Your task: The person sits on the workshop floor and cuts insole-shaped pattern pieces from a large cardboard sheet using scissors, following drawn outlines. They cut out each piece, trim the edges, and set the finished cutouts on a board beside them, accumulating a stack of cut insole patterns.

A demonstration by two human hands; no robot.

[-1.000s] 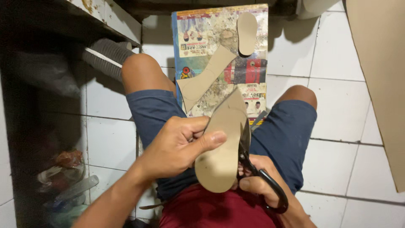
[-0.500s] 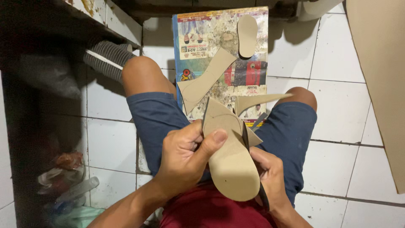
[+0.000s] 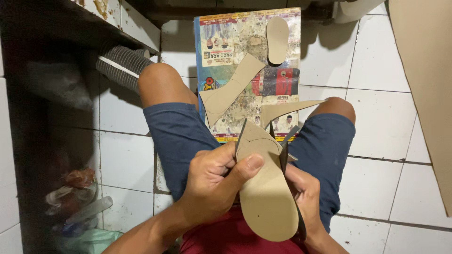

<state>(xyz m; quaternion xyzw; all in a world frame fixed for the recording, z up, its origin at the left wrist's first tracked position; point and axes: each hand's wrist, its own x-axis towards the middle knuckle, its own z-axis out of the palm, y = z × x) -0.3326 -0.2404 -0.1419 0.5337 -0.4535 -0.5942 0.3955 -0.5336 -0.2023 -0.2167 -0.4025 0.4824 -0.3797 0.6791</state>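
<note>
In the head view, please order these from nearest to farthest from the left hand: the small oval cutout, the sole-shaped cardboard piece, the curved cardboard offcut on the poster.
1. Sole-shaped cardboard piece, held in the left hand.
2. Curved cardboard offcut, ahead, between the knees.
3. Small oval cutout, at the poster's far end.

The left hand (image 3: 214, 181) comes in from the lower left, forearm slanting up across the lap. Its fingers curl inward and the thumb (image 3: 245, 167) stretches out to the right, pressed flat in a pinch. The right hand (image 3: 306, 197) sits lower and to the right, partly hidden, its fingers closed in a grip and the wrist bent back toward the body. Both hands are close together above the thighs; the knees spread apart, bare below blue shorts.
</note>
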